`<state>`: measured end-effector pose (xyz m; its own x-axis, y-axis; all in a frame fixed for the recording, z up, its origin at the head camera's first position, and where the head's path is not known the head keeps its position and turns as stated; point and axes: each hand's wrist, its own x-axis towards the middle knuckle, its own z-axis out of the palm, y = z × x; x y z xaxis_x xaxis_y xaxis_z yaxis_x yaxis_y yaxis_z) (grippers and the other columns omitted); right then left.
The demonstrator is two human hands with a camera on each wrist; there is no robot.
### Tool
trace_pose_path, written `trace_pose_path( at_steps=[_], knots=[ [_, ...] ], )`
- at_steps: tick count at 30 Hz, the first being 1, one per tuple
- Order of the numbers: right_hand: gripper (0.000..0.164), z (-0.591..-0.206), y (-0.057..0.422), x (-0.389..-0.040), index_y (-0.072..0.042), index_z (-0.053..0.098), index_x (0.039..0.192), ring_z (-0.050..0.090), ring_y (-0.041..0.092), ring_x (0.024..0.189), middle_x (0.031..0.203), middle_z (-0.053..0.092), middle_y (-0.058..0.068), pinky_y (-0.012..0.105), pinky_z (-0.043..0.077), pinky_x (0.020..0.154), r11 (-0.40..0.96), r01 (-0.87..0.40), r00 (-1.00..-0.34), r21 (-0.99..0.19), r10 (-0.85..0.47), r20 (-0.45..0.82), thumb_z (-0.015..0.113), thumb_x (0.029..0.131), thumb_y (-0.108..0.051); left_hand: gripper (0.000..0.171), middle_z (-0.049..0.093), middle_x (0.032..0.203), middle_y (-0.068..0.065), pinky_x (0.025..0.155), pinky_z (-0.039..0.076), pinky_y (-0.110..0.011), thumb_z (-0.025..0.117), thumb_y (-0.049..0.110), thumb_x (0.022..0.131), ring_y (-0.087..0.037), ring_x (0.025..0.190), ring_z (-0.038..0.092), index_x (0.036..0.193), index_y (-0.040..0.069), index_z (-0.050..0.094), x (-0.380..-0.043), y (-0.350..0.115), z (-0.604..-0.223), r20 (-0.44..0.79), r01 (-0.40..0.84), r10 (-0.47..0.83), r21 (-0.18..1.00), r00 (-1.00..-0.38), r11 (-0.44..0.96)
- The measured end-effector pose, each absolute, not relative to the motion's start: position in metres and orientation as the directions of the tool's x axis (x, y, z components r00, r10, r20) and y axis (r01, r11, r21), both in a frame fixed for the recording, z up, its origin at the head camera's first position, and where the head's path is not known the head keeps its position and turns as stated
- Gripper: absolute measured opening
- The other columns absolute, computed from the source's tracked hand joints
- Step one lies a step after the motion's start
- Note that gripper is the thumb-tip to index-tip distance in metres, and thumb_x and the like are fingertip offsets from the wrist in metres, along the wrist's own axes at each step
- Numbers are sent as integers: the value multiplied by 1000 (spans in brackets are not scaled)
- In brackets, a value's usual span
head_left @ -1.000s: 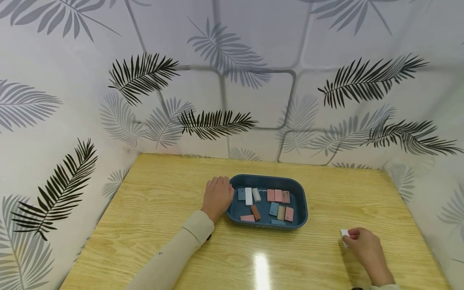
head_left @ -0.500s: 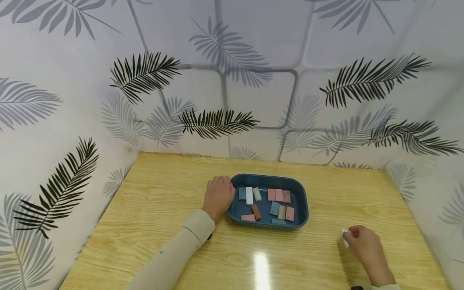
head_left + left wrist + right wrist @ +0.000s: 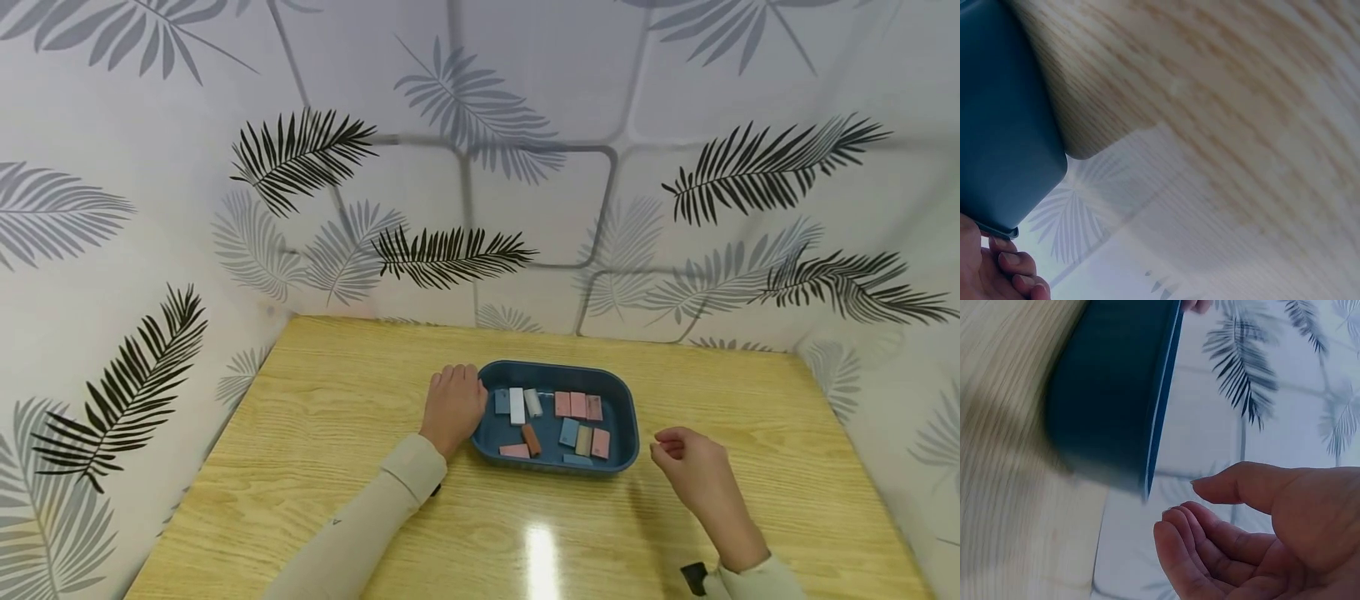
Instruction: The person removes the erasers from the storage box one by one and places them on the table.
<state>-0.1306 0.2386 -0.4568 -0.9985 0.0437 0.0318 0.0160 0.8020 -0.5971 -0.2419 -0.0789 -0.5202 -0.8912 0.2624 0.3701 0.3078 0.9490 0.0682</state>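
My left hand (image 3: 455,410) grips the left end of a dark blue tray (image 3: 618,421); in the left wrist view its fingers (image 3: 1015,265) curl at the rim. Inside lie several small rectangular blocks: pink ones (image 3: 577,406), blue ones, a white one (image 3: 517,406), a tan one and a reddish-brown one (image 3: 530,439). My right hand (image 3: 697,471) hovers just off the tray's right end, palm inward. In the right wrist view a gap shows between its thumb (image 3: 1232,484) and loosely bent fingers, with nothing held. The loose white block from before is out of sight.
The tray stands on a wood-grain table (image 3: 345,375). White wall covering (image 3: 525,200) with leaf prints rises behind the table and on both sides. A bright light reflection (image 3: 542,558) lies on the front of the table.
My right hand, which pinched a white block at the right of the table, has moved left and away to the tray's right end and no longer shows the block. The left hand stays put.
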Motion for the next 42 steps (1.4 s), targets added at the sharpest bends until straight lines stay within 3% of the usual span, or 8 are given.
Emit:
trace_pose_path(
  at_steps=[14, 23, 26, 32, 42],
  knots=[
    [15, -469, 153, -160, 1, 67, 94, 58, 15, 71, 79, 63, 5, 30, 49, 62, 776, -98, -994, -623, -103, 28, 64, 82, -7, 19, 53, 80, -5, 70, 37, -36, 45, 24, 94, -22, 79, 48, 88, 7, 53, -244, -80, -523, 383, 309, 259, 74, -887, 948],
    [15, -486, 121, -174, 0, 67, 94, 60, 16, 76, 84, 64, 5, 32, 50, 66, 763, -53, -989, -645, -129, -72, 66, 83, -10, 18, 50, 76, -5, 67, 35, -36, 47, 23, 94, -22, 73, 45, 85, 8, 52, -246, -81, -522, 411, 313, 269, 41, -871, 949],
    [13, -490, 115, -177, -2, 68, 85, 56, 14, 64, 73, 60, 1, 29, 47, 57, 757, -32, -986, -653, -132, -104, 67, 84, -15, 19, 51, 77, -5, 67, 35, -35, 47, 23, 94, -22, 73, 45, 85, 7, 52, -244, -81, -522, 397, 309, 272, 32, -877, 950],
    [41, -499, 107, -184, -7, 59, 55, 39, 12, 39, 45, 37, -4, 25, 27, 41, 764, -53, -985, -643, -145, -91, 59, 91, -28, 19, 51, 77, -5, 67, 35, -35, 47, 24, 94, -22, 73, 45, 85, 7, 52, -242, -80, -524, 422, 305, 271, 12, -865, 952],
    [35, -500, 103, -192, -7, 65, 61, 44, 13, 44, 51, 50, -1, 25, 33, 43, 784, -34, -979, -620, -152, -137, 59, 91, -24, 19, 49, 75, -5, 66, 35, -35, 47, 23, 94, -21, 71, 44, 84, 8, 52, -242, -81, -525, 442, 312, 276, 9, -853, 950]
  ],
)
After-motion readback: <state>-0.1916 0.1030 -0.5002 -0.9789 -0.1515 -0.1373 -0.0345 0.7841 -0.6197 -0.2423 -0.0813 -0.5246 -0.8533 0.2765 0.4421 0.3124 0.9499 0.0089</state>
